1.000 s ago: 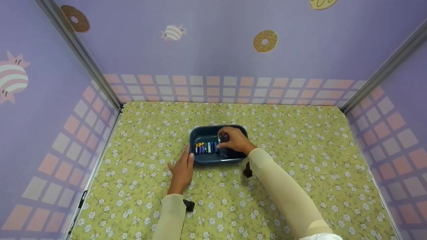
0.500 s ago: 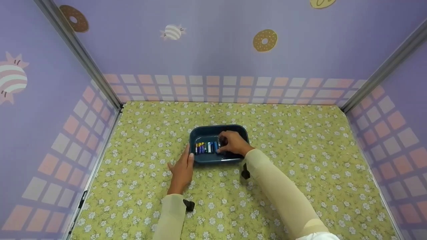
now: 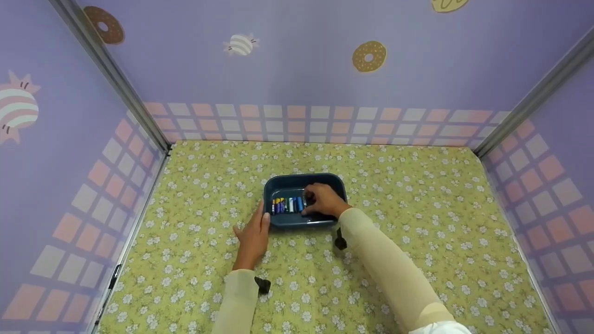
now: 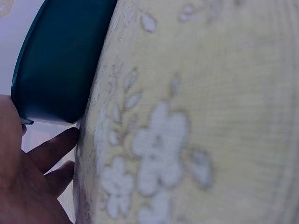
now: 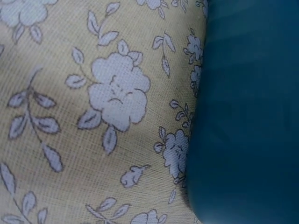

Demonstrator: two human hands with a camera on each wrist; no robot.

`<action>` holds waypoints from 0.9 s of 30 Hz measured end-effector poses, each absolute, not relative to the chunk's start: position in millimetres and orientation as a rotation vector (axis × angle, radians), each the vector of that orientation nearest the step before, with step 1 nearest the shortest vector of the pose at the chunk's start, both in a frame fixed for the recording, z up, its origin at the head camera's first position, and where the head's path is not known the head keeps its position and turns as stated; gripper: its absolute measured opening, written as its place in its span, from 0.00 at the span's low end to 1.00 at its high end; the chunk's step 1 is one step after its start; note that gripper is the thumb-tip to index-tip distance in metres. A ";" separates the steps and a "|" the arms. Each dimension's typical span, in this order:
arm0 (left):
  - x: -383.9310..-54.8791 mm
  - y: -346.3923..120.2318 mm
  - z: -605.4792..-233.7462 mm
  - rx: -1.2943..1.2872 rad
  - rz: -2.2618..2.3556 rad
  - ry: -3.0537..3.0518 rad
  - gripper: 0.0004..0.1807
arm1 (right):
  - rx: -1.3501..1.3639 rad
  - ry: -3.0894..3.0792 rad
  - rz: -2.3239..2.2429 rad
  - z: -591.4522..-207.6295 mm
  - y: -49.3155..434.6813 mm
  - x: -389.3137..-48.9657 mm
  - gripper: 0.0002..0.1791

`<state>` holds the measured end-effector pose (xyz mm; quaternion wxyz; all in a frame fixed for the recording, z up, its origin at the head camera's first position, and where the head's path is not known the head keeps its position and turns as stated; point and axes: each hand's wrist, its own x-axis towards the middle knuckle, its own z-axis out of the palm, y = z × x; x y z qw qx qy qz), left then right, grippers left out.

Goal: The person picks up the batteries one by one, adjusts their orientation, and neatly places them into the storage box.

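Note:
A dark teal plastic tub [image 3: 290, 224] stands on the flowered cloth. Several small cylinders that look like batteries [image 3: 291, 205] lie side by side on its floor, with yellow-purple ones at the left and blue ones at the right. My left hand [image 3: 254, 234] rests against the tub's left end, its fingers along the wall; the left wrist view shows fingers below the tub [image 4: 53, 60]. Inside the tub's right half, my right hand [image 3: 326, 200] has its fingers bent, thumb tip close to the rightmost blue battery. Whether it pinches anything is hidden.
Yellow-green cloth [image 3: 399, 195] with white flowers covers the table. Purple printed panels [image 3: 297, 69] enclose the back and both sides. A black pen-like object [image 3: 115, 277] lies along the left edge. Only tub wall and cloth show in the right wrist view.
My right hand has shifted slightly down and right within the tub, and more of the rightmost blue battery shows. The left hand and the tub have stayed in place.

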<state>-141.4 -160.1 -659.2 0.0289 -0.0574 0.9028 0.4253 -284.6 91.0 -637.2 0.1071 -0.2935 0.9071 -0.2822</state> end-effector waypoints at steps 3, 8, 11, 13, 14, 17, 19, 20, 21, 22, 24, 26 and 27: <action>-141.7 -160.2 -659.6 -0.172 1.320 2.794 0.37 | -0.854 2.665 -0.822 -637.9 90.6 -284.4 0.30; -141.6 -160.4 -659.7 -0.170 1.331 2.805 0.37 | -0.842 2.657 -0.815 -639.6 89.7 -284.7 0.30; -141.4 -159.5 -659.3 -0.178 1.322 2.806 0.36 | -0.842 2.660 -0.802 -640.1 90.3 -284.9 0.31; -141.4 -158.9 -659.4 -0.181 1.311 2.806 0.37 | -0.844 2.661 -0.792 -639.8 90.9 -284.6 0.33; -141.5 -158.6 -659.4 -0.181 1.306 2.805 0.37 | -0.840 2.659 -0.792 -639.1 91.5 -284.3 0.34; -142.7 -157.8 -658.9 -0.179 1.300 2.799 0.37 | -0.816 2.653 -0.804 -636.6 93.7 -283.8 0.36; -143.3 -157.3 -658.4 -0.173 1.297 2.794 0.38 | -0.796 2.652 -0.829 -633.7 96.1 -283.3 0.36; -143.4 -157.2 -658.0 -0.171 1.297 2.792 0.38 | -0.788 2.652 -0.846 -632.0 97.5 -283.0 0.36; -143.5 -157.2 -657.7 -0.167 1.295 2.790 0.38 | -0.785 2.655 -0.866 -630.2 99.0 -283.0 0.35; -143.5 -157.2 -657.3 -0.165 1.293 2.789 0.38 | -0.788 2.660 -0.890 -627.8 100.6 -282.9 0.35; -143.1 -157.2 -656.4 -0.163 1.287 2.787 0.38 | -0.797 2.674 -0.938 -621.9 104.8 -282.2 0.33; -141.9 -157.9 -655.4 -0.159 1.282 2.783 0.37 | -0.811 2.694 -0.997 -615.0 110.3 -281.0 0.32; -141.1 -158.2 -654.7 -0.156 1.278 2.782 0.37 | -0.814 2.710 -1.029 -610.7 113.7 -280.1 0.30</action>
